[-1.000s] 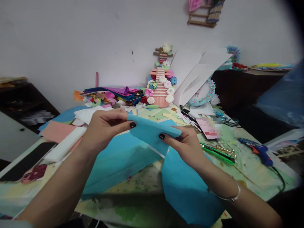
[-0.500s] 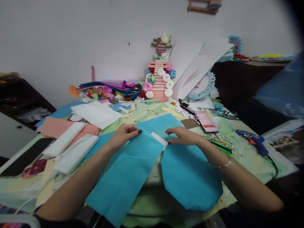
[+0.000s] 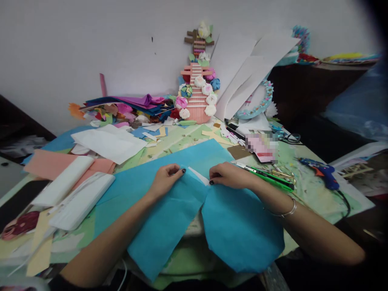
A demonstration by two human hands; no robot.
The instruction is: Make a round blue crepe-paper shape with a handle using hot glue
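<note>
My left hand point(image 3: 165, 180) pinches the upper edge of a sheet of blue paper point(image 3: 169, 222), which hangs over the table's near edge. A narrow white strip point(image 3: 198, 176) lies slantwise between my hands, partly covered by the blue paper. My right hand point(image 3: 228, 175) has thumb and fingers pinched together at the strip's right end, where the blue papers meet; exactly what lies between the fingertips is hidden. Below it hangs a blue paper piece with a rounded outline point(image 3: 242, 228). Beyond both hands a larger blue sheet point(image 3: 203, 153) lies flat.
A green utility knife point(image 3: 269, 178), gold-handled scissors point(image 3: 286, 173) and a blue glue gun point(image 3: 321, 171) lie right. A phone point(image 3: 262, 147) lies behind them. White paper packs point(image 3: 81, 202) are left. A flower-decorated pink paper instrument point(image 3: 198, 93) stands against the wall.
My right hand's fingers have closed from a spread pose into a pinch by the strip. The hanging left blue paper has shifted right, and less of the white strip shows. The view has tilted slightly.
</note>
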